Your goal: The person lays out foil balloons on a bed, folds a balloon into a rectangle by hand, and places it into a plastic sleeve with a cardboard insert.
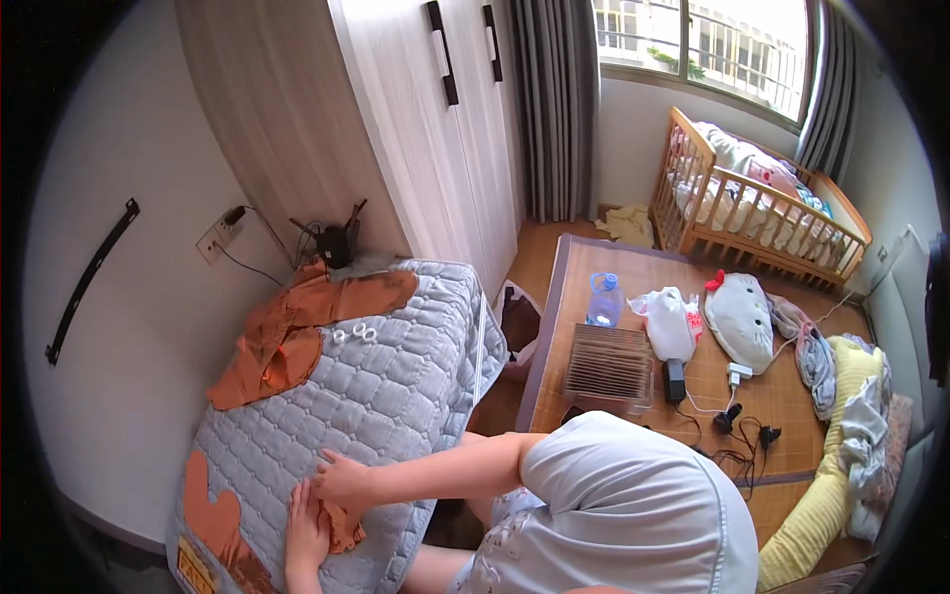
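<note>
Crumpled orange cloth (343,535) lies on quilted grey mattress (381,404) at seven o'clock. Left hand (308,530): flat, fingers extended; right hand (342,482): curled, grip unclear.

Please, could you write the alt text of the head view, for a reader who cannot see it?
The left hand and right hand meet at a small orange cloth on a grey quilted mattress. Larger orange pieces lie there too; beyond are a wardrobe and a wooden crib.
</note>
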`<state>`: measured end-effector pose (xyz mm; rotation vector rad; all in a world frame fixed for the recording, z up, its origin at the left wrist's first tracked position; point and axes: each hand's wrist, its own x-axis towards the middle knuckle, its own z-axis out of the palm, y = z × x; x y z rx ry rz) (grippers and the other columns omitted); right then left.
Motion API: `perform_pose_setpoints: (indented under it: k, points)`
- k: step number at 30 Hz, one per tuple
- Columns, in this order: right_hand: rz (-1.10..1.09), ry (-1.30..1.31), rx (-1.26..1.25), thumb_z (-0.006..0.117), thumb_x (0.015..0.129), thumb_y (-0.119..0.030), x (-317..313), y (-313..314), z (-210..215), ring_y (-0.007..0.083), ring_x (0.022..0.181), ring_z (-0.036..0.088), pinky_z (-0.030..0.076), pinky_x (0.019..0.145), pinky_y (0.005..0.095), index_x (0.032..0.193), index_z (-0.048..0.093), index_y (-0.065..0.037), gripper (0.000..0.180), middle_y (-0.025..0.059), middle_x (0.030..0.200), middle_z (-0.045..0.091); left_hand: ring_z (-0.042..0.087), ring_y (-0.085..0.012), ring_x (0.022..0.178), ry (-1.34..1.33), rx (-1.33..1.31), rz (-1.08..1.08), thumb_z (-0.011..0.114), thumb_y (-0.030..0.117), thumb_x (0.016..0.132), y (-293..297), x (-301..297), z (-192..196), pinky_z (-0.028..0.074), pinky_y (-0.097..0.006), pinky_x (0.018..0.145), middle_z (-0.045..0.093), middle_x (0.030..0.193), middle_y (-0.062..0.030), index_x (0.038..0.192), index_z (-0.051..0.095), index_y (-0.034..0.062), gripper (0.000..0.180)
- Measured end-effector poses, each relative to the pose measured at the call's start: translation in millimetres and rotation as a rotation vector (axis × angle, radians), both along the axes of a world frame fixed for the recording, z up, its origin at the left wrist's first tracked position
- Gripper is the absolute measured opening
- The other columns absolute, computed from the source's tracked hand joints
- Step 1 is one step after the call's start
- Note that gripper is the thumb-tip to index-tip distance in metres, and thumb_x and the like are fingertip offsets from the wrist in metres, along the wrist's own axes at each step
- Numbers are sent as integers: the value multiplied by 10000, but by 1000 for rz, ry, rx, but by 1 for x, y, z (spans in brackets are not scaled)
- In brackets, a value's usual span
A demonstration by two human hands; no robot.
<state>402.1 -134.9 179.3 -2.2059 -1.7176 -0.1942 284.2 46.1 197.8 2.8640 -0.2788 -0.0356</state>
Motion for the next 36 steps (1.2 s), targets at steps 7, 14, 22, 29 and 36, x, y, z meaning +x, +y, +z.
perform_pose_setpoints:
  k: [7, 14, 22, 29, 36]
  points:
    - [279, 113, 315, 721, 784, -338, 12, -9, -18, 329, 1142, 586, 380, 1073, 542, 1007, 716, -81, 341, 110, 1111, 676, 239, -429, 1524, -27, -48, 126, 429, 253, 1043, -3, -19, -13, 227, -473, 1254, 313, 1628, -230, 1548, 341, -31, 586]
    - [599, 158, 418, 756, 726, -147, 25, -43, 16, 355, 1039, 636, 520, 930, 453, 949, 716, -50, 246, 141, 1012, 697, 306, -368, 1507, -202, -24, 261, 486, 115, 945, -31, -9, -18, 262, -445, 1253, 372, 1592, -230, 1514, 384, -33, 597]
    - [582, 66, 245, 736, 812, -100, 16, -44, 0, 303, 1109, 664, 544, 944, 409, 1083, 728, -64, 274, 80, 1212, 689, 352, -372, 1481, -308, 83, 247, 498, 193, 1010, -24, -18, -34, 278, -452, 1237, 416, 1568, -228, 1503, 409, -31, 549]
    - [334, 245, 218, 667, 911, -153, -2, -44, 8, 278, 1036, 624, 440, 945, 427, 1072, 712, -66, 188, 71, 1094, 662, 339, -375, 1490, -293, 60, 267, 464, 244, 1049, -26, -19, -34, 260, -456, 1244, 401, 1586, -212, 1519, 390, -15, 541]
    - [246, 321, 325, 646, 906, -74, -7, -23, 10, 343, 1078, 632, 481, 944, 433, 1094, 706, -23, 203, 159, 1175, 665, 183, -333, 1569, -167, -231, 228, 454, 222, 1063, -4, -22, -37, 173, -459, 1271, 209, 1694, -159, 1605, 306, 75, 580]
